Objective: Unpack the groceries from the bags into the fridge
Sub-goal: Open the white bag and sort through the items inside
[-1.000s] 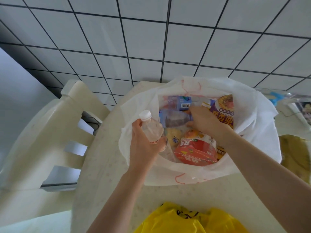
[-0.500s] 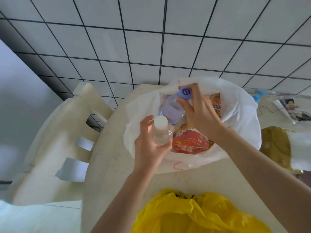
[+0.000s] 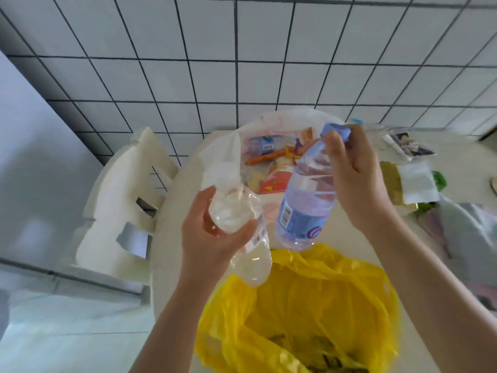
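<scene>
My left hand (image 3: 212, 238) grips a clear water bottle (image 3: 242, 238) around its upper part, held above the table. My right hand (image 3: 355, 181) holds a blue-labelled water bottle (image 3: 304, 205) by its blue cap end, the bottle hanging tilted over the table. Behind both bottles the white grocery bag (image 3: 220, 160) stands open, with snack packets and a red cup inside. A yellow plastic bag (image 3: 304, 313) lies open at the near edge of the table.
A round cream table (image 3: 172, 238) bears the bags. A cream plastic chair (image 3: 121, 211) stands at its left. At the right lie packets, a gold pouch (image 3: 390, 181) and other bags. A tiled wall rises behind; a pale grey surface is at far left.
My right hand has lifted the blue-labelled bottle up out of the white bag and toward me. My left hand has drawn the clear bottle back, away from the bag.
</scene>
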Demonstrator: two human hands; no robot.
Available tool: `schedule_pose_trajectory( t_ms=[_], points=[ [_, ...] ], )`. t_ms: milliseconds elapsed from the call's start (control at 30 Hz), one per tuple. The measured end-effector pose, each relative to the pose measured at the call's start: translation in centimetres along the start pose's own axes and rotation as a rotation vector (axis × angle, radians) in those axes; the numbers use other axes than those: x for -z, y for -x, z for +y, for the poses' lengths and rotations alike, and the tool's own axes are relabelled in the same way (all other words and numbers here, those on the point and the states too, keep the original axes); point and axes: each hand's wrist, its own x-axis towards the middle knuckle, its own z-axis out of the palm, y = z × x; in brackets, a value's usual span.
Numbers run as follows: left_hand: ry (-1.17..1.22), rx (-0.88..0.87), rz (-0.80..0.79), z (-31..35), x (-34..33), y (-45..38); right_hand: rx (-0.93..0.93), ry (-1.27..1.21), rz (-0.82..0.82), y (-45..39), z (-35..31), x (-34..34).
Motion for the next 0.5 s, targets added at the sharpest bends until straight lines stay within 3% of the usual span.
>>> schedule_pose_trajectory(
  t_ms=[233,500],
  points=[
    [-0.021,0.2,-0.092,-2.6,2.6,9.2,-0.165,-0.019,-0.033,13.0,1.2,0.1],
    [-0.142,0.251,-0.094,-2.6,5.3,17.3,-0.267,0.069,-0.055,24.4,0.2,0.5]
  ],
)
